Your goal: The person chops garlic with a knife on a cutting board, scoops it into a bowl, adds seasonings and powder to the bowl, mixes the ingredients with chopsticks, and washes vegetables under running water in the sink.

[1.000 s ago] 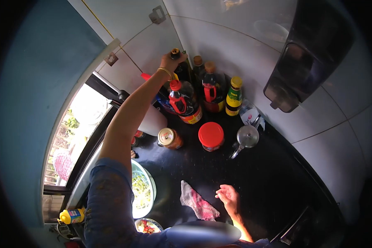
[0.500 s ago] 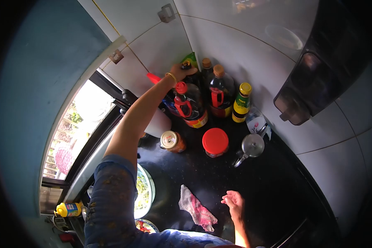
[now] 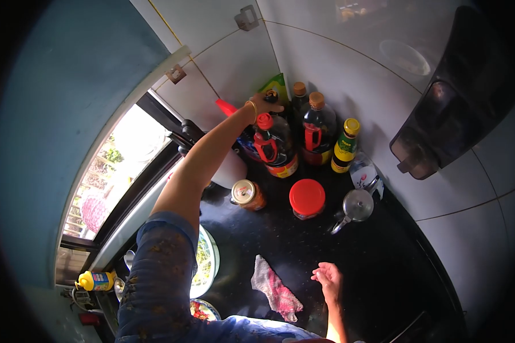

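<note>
My left hand (image 3: pixel 263 104) reaches into the back corner, closed around the neck of a bottle (image 3: pixel 271 95) with a dark top. Most of that bottle is hidden behind the hand and a large dark sauce bottle (image 3: pixel 276 143) with a red cap and handle. Low over the black counter, my right hand (image 3: pixel 329 281) is empty, its fingers loosely bent and apart. A grey and pink cloth (image 3: pixel 276 288) lies just left of it.
Beside the held bottle stand a cork-coloured-capped bottle (image 3: pixel 318 123) and a yellow-capped bottle (image 3: pixel 345 147). Nearer are a red-lidded jar (image 3: pixel 307 198), a small jar (image 3: pixel 245 193) and a metal-lidded glass pot (image 3: pixel 357 206). A basket of shredded greens (image 3: pixel 214 257) sits under my left arm.
The view has shifted slightly, so the scene sits farther right in it. My left hand stays at the bottle in the corner, and my right hand keeps about the same pose.
</note>
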{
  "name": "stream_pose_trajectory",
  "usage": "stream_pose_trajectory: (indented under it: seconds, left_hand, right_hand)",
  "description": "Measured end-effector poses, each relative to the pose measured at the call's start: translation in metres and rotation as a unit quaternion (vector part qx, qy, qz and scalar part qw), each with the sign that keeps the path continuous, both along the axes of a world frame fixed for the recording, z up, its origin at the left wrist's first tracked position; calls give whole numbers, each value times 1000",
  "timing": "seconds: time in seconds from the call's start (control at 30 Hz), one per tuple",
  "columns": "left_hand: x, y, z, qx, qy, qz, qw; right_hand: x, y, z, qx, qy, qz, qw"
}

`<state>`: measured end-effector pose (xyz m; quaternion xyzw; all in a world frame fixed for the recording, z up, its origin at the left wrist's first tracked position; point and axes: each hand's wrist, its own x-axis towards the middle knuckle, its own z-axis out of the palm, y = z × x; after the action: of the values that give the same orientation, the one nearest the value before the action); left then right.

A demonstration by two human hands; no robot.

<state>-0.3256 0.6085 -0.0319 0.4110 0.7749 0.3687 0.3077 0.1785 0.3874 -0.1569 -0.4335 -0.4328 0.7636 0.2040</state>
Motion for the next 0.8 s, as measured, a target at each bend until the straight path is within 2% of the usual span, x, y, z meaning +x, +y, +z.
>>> stream_pose_trajectory:
  seconds: [0.13,0.27,0.3,0.33,0.37,0.43,0.5,0.57,0.6,0.67,0.7,0.73,0.8]
  left_hand:
    - [10,-9,15,-77,12,26,997]
    - [-4,-6,1,-23,-45,14,999]
    - [-14,0,-12,36,65,-38,997]
    - [-20,0,-13,65,245,-141,957]
    - [-26,-1,-14,116,429,-202,873]
    - [7,-18,36,-2,491,-207,847]
    - [4,-14,44,-78,281,-124,948]
    - [0,-35,46,4,279,-73,958]
    - [37,-63,87,33,296,9,955]
    - [58,-111,112,67,327,-9,942]
    - [75,-145,129,52,294,-34,954]
    - [93,-182,140,41,259,-58,963]
    - [112,-255,142,32,211,-117,970]
  right_hand:
    - [-3,0,2,16,-14,18,1000]
    - [-10,-4,12,27,-39,52,998]
    - [-11,-6,14,31,-48,68,996]
    - [-14,-8,12,28,-52,80,995]
    - [-18,-11,5,42,-39,92,994]
    - [-24,-17,9,72,-27,121,990]
    - [-37,-24,22,99,-23,149,984]
    - [-48,-37,25,84,-7,163,983]
    - [-55,-48,23,70,6,169,983]
    - [-66,-73,20,50,55,197,978]
    - [-69,-90,0,103,43,234,966]
    - [-78,-103,20,25,43,261,964]
    - [-85,-136,7,20,47,354,934]
